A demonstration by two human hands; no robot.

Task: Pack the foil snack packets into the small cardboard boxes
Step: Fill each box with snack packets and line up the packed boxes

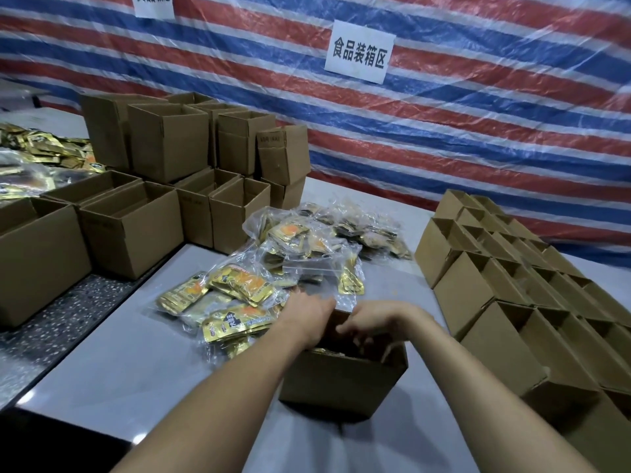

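— Hands?
— My left hand point(309, 315) and right hand point(363, 324) reach into the open box point(341, 380) before me; whether they grip anything is hidden.
— Packets?
— Bagged foil packets point(239, 290) lie just beyond, leftward, nearest my left hand.

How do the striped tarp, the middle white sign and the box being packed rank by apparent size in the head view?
Largest: striped tarp.
Second: box being packed, helped by nearness to the camera.
Smallest: middle white sign.
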